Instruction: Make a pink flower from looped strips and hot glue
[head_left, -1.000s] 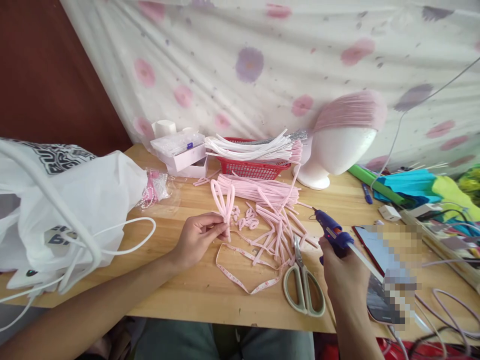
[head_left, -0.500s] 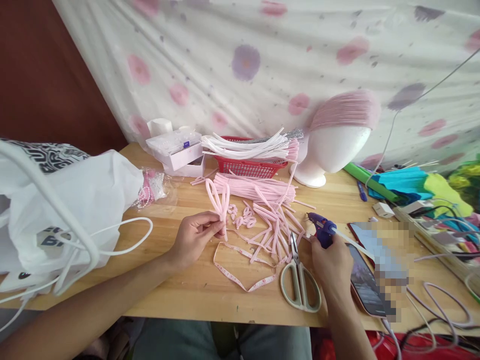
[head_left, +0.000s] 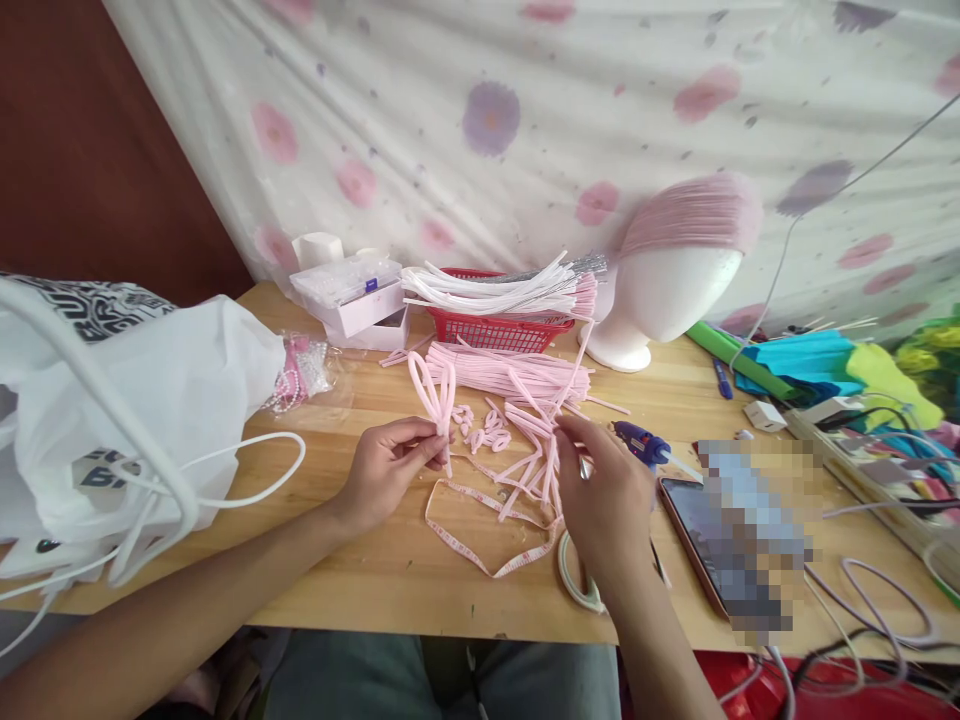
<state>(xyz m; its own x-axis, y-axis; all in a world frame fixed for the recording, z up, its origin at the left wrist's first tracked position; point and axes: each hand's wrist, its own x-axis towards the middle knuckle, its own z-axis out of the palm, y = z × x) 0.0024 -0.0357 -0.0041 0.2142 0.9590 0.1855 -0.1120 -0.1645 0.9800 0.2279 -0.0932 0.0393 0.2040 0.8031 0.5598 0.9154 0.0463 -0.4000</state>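
Observation:
My left hand [head_left: 394,465] pinches the lower part of a pink pipe-cleaner piece [head_left: 442,400] bent into tall loops, held upright above the table. My right hand [head_left: 606,490] is over the scattered pink pipe cleaners [head_left: 529,450], its fingers apart and partly hidden, with nothing visible in them. Under that hand lie scissors [head_left: 571,580], mostly covered. Just beyond its knuckles the blue glue gun [head_left: 637,440] rests on the table with a glue stick in its back. Small pink loops [head_left: 487,435] lie between my hands, and a measuring tape [head_left: 465,550] curls in front of them.
Behind stand a red basket [head_left: 495,333] of white and pink pipe cleaners, boxes [head_left: 360,300] and a foam head [head_left: 667,300] with a pink covering. A white bag [head_left: 187,390] fills the left. Phones [head_left: 697,530], cables and a power strip [head_left: 862,480] occupy the right.
My right hand has let go of the glue gun, leaving it on the table, and moved left over the scissors toward the pink pipe cleaners. My left hand keeps its hold, nearly still.

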